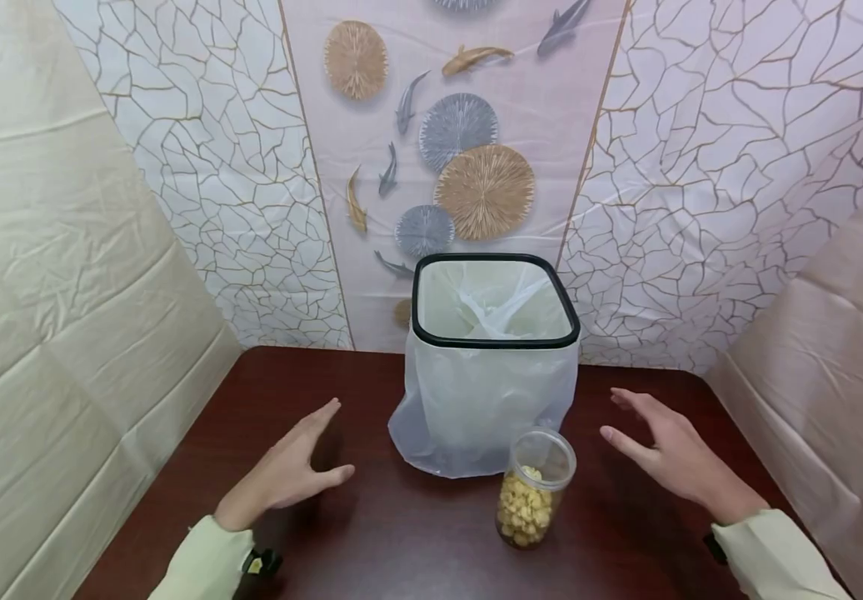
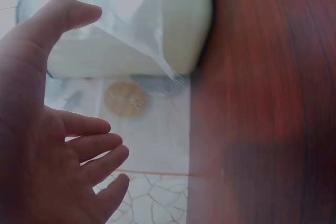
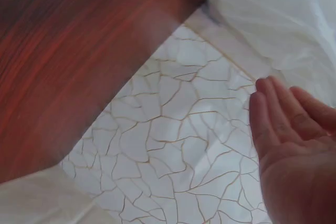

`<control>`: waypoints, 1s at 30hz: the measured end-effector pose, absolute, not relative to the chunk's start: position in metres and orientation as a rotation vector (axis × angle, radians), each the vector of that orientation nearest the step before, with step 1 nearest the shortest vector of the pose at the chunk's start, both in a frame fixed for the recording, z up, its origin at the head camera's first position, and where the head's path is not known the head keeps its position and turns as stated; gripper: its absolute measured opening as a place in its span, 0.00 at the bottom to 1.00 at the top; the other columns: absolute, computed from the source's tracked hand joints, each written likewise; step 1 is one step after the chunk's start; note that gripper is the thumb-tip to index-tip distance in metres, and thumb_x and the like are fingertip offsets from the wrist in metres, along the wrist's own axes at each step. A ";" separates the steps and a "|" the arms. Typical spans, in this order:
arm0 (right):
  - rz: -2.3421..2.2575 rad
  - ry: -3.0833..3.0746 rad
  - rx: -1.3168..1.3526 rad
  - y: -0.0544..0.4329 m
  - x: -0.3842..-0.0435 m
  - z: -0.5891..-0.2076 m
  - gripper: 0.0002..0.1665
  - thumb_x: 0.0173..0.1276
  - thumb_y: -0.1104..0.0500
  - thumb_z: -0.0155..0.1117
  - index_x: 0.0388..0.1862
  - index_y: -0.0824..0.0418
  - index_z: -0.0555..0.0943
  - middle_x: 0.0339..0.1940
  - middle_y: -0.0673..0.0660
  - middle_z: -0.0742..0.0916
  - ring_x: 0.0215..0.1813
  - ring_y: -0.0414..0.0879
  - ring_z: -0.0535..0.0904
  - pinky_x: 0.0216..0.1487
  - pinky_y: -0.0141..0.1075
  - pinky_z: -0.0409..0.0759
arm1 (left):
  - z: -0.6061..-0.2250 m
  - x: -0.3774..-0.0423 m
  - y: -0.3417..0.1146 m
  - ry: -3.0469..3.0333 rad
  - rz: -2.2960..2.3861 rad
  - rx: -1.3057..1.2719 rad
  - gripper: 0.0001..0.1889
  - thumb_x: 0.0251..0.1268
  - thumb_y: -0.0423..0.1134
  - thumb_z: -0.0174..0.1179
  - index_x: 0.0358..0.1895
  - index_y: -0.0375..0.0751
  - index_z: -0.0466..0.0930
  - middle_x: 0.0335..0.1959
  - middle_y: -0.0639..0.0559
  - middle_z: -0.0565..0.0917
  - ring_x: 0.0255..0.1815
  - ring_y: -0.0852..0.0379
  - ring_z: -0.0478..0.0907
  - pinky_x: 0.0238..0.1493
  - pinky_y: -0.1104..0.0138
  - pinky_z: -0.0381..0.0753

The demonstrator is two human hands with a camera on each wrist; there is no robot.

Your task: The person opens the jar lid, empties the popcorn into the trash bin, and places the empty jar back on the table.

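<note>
A white bin [image 1: 495, 392] with a black rim stands at the back of the table, lined with a translucent plastic bag [image 1: 420, 433] that hangs down its outside. In front of it, a clear plastic jar [image 1: 529, 492] partly filled with yellow popcorn-like pieces stands lidless. My left hand [image 1: 289, 467] hovers left of the bin, thumb apart from extended fingers, holding nothing. To the right of the jar is my right hand [image 1: 675, 454], also empty, its fingers extended toward the bin. The left wrist view shows the bag's loose edge [image 2: 163, 61] beyond the thumb.
The dark reddish-brown table [image 1: 401, 550] ends at a patterned cloth backdrop [image 1: 251, 192] close behind the bin. Cream fabric walls [image 1: 49, 317] slope in on both sides.
</note>
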State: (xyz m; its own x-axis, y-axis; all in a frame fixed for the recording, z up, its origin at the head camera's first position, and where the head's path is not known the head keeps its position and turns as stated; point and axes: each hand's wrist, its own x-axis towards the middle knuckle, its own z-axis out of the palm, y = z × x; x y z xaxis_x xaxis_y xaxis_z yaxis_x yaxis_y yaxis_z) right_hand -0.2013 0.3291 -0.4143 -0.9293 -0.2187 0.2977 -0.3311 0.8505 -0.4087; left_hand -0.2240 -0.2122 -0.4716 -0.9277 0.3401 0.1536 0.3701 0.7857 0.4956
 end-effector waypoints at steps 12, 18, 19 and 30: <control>0.824 -2.514 0.686 0.307 -0.180 -0.397 0.39 0.58 0.58 0.83 0.69 0.47 0.79 0.57 0.46 0.89 0.55 0.36 0.85 0.60 0.16 0.71 | -0.447 -0.188 -0.190 -2.605 -1.142 -0.874 0.45 0.57 0.46 0.77 0.79 0.55 0.67 0.76 0.55 0.77 0.75 0.50 0.76 0.70 0.48 0.79; 0.812 -2.519 0.768 0.291 -0.176 -0.388 0.42 0.53 0.54 0.86 0.68 0.49 0.80 0.58 0.46 0.89 0.56 0.37 0.85 0.61 0.19 0.73 | -0.443 -0.183 -0.167 -2.525 -1.331 -1.083 0.41 0.61 0.46 0.76 0.78 0.47 0.69 0.74 0.50 0.79 0.74 0.48 0.78 0.73 0.60 0.77; 0.807 -2.522 0.781 0.289 -0.175 -0.387 0.43 0.53 0.53 0.87 0.68 0.50 0.80 0.59 0.47 0.89 0.56 0.38 0.85 0.61 0.19 0.73 | -0.442 -0.183 -0.162 -2.522 -1.365 -1.110 0.41 0.62 0.47 0.75 0.78 0.46 0.69 0.74 0.49 0.78 0.74 0.47 0.77 0.74 0.60 0.76; 0.789 -2.533 0.870 0.270 -0.179 -0.390 0.47 0.49 0.47 0.89 0.69 0.54 0.79 0.60 0.49 0.89 0.56 0.38 0.85 0.61 0.20 0.74 | -0.449 -0.191 -0.101 -2.530 -1.591 -1.306 0.44 0.60 0.46 0.75 0.80 0.44 0.66 0.78 0.48 0.74 0.80 0.54 0.70 0.80 0.58 0.68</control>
